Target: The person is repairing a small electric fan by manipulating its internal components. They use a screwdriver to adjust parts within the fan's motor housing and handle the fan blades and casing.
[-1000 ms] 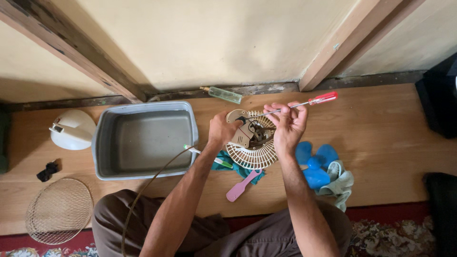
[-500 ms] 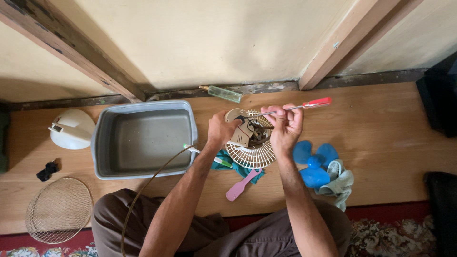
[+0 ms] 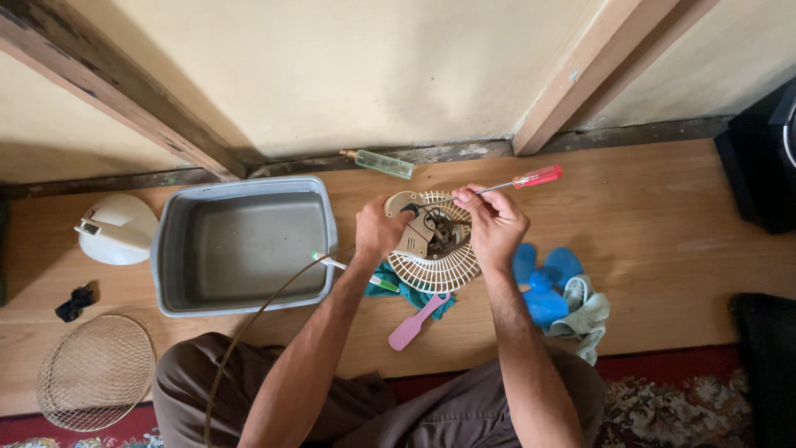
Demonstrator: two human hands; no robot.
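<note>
A small fan's cream rear grille with its motor housing (image 3: 438, 259) rests on the wooden floor in front of me. My left hand (image 3: 380, 230) grips the beige motor housing at the grille's left side. My right hand (image 3: 492, 224) holds a screwdriver with a red clear handle (image 3: 536, 177), its shaft slanting down toward the motor. A brown cord (image 3: 249, 328) runs from the fan back toward my lap.
A grey plastic basin (image 3: 172, 249) sits left of the fan, a white fan cover (image 3: 116, 228) beyond it. A wire front grille (image 3: 91, 373) lies at lower left. Blue fan blades (image 3: 543, 278), a pale cloth (image 3: 584, 315), a pink brush (image 3: 414, 323), a toothbrush (image 3: 352, 270) and a green bottle (image 3: 381, 163) lie around.
My right hand has shifted slightly with the screwdriver, whose handle now points a little higher and farther right. My left hand stays on the motor housing.
</note>
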